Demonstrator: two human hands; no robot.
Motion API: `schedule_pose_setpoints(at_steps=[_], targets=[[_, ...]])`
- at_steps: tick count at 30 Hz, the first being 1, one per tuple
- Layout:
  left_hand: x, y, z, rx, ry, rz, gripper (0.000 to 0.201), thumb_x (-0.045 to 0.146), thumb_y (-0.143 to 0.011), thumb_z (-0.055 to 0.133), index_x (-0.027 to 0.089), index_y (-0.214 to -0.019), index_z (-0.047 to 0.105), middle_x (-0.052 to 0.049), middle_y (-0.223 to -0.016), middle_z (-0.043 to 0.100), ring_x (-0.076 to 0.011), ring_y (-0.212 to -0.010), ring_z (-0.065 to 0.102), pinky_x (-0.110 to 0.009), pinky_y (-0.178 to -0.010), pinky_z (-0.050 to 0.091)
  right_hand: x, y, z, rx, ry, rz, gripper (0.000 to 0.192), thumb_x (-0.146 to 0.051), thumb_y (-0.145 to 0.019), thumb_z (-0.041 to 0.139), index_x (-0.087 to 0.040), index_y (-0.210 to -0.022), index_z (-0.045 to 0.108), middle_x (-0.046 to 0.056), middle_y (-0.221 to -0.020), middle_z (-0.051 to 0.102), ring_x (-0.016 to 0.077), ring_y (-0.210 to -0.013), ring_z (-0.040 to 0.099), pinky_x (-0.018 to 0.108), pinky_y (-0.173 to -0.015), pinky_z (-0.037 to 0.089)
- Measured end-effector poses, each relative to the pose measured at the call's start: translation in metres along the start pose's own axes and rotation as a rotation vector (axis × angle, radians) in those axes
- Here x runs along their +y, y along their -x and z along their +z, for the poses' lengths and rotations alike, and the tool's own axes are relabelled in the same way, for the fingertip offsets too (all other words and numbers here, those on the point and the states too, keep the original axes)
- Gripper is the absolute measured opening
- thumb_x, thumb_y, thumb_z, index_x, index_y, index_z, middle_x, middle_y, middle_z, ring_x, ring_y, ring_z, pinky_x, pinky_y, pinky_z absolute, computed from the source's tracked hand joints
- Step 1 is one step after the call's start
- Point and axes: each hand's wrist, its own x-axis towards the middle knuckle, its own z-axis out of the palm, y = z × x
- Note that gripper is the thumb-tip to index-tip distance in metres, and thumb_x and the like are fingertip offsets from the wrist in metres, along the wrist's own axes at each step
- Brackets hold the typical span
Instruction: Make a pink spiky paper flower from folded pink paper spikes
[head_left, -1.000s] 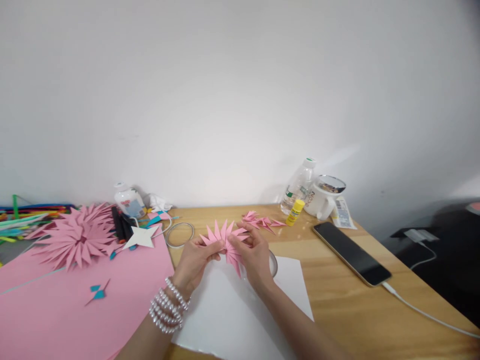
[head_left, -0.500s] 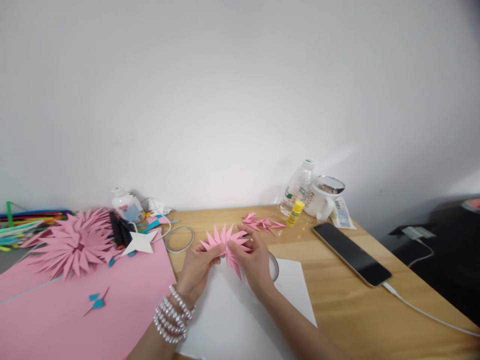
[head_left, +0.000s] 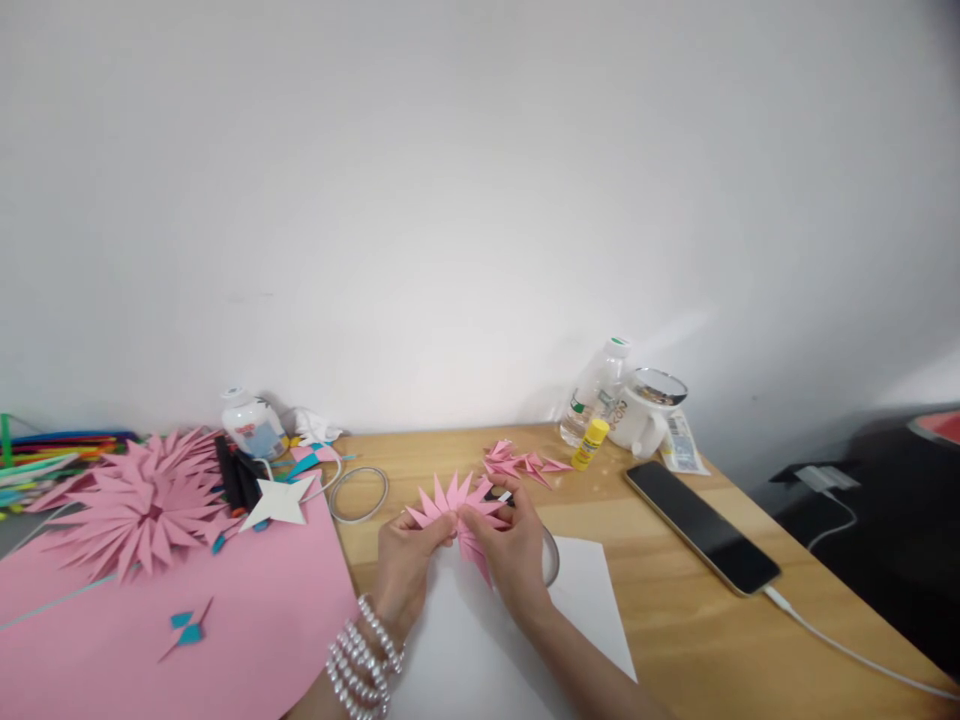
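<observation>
A small pink spiked paper flower (head_left: 454, 500) is held up above a white sheet (head_left: 480, 640) on the wooden table (head_left: 675, 620). My left hand (head_left: 409, 560), with pearl bracelets on the wrist, pinches its left side. My right hand (head_left: 510, 550) pinches its right side and centre. A few loose folded pink paper points (head_left: 521, 463) lie just beyond my hands. A tape roll (head_left: 551, 555) sits partly hidden behind my right hand.
A large pink paper flower (head_left: 142, 505) lies on pink card (head_left: 150, 630) at the left, beside a white paper star (head_left: 279, 500), black markers, a wire ring (head_left: 360, 493) and a glue bottle (head_left: 251, 425). A phone (head_left: 701, 525) with cable, yellow glue stick (head_left: 589, 444), water bottle and mug (head_left: 645, 410) stand at the right.
Everything has slid lower in the picture and slightly right as the view shifted. Both hands still hold the small flower, now a little closer together.
</observation>
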Motion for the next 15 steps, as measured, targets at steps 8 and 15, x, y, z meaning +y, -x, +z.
schedule_pose_setpoints(at_steps=[8, 15], targets=[[0.031, -0.008, -0.023, -0.333, -0.165, -0.126, 0.022, 0.029, -0.053, 0.076, 0.012, -0.065, 0.069, -0.007, -0.061, 0.068, -0.0153, -0.056, 0.059, -0.024, -0.054, 0.045, -0.005, -0.007, -0.003, -0.138, -0.001, 0.085, 0.050, -0.025, -0.060, 0.068, -0.016, -0.104, 0.046, -0.007, -0.051, 0.052, 0.0089, -0.043, 0.045, 0.019, -0.042, 0.033], [0.030, -0.010, -0.024, -0.278, -0.186, -0.119, 0.020, 0.025, -0.043, 0.080, 0.012, -0.051, 0.066, -0.002, -0.047, 0.062, -0.0112, -0.044, 0.052, -0.021, -0.045, 0.038, -0.004, -0.010, -0.007, -0.342, 0.124, -0.011, 0.042, -0.021, -0.064, 0.063, -0.018, -0.103, 0.049, -0.006, -0.058, 0.052, 0.0089, -0.050, 0.046, 0.019, -0.047, 0.034]])
